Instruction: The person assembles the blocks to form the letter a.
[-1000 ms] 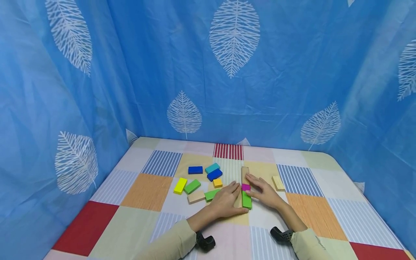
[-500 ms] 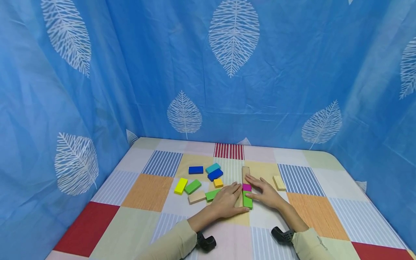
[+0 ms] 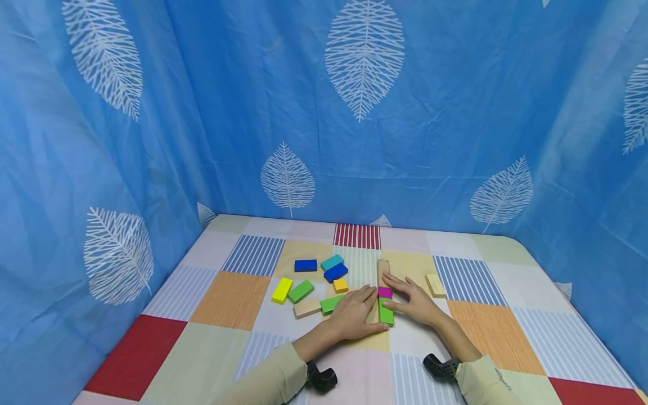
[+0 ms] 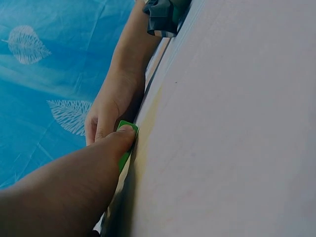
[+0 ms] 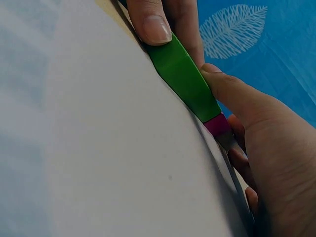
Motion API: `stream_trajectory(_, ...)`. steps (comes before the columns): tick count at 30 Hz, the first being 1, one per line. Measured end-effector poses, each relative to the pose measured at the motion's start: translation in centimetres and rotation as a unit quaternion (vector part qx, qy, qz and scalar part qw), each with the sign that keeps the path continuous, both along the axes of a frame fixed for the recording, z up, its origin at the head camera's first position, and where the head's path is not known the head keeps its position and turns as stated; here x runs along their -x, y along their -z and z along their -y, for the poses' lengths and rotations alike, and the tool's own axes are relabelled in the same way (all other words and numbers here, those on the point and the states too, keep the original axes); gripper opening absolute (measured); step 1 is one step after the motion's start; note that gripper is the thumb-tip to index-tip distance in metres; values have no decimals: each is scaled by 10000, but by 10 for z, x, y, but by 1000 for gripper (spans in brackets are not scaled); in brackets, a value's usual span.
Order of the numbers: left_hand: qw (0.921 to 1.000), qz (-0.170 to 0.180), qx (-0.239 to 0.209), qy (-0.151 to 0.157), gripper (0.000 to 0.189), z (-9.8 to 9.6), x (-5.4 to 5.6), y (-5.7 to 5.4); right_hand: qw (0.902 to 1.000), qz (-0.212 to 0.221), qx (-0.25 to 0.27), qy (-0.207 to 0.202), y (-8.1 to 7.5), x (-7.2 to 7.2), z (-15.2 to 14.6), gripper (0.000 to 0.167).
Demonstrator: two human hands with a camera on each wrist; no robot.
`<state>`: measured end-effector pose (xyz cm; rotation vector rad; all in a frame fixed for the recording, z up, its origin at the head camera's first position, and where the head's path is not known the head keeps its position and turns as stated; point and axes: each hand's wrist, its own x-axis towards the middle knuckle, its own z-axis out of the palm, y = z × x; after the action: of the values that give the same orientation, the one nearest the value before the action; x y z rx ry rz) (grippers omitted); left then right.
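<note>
A green block (image 3: 386, 318), a magenta block (image 3: 385, 292) and a natural wood block (image 3: 383, 265) lie end to end in a straight row. My left hand (image 3: 351, 316) lies along the row's left side, fingers extended, with its thumb against the green block's near end. From the right, my right hand (image 3: 416, 304) touches the row, its fingers reaching toward the wood block and its thumb at the green one. The right wrist view shows the green block (image 5: 185, 79) meeting the magenta block (image 5: 217, 124). Part of the wood block is hidden by my right fingers.
Left of the hands lie loose blocks: a yellow block (image 3: 282, 290), a green block (image 3: 301, 291), a wood block (image 3: 306, 307), a small orange block (image 3: 340, 286), blue and teal ones. Another wood block (image 3: 435, 286) lies at right. Blue curtains (image 3: 435, 112) enclose the patchwork-covered table (image 3: 167, 360).
The view shifts very slightly. Both hands and the row of blocks otherwise stay as they were.
</note>
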<state>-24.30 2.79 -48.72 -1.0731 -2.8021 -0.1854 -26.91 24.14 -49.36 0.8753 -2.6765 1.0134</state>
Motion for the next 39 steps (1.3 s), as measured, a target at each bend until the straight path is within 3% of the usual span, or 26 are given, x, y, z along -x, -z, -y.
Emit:
stream_trajectory(17, 10000, -91, 17, 6, 83, 1, -1, 0, 9998, 204, -40, 32, 0, 1, 0, 67)
stream_trajectory(33, 10000, -36, 39, -46, 83, 2, 0, -6, 9999, 83, -93, 24, -2, 4, 0, 65)
stream_trajectory(39, 10000, 11, 59, -51, 84, 2, 1, -2, 10000, -39, 19, -59, 0, 3, 0, 64)
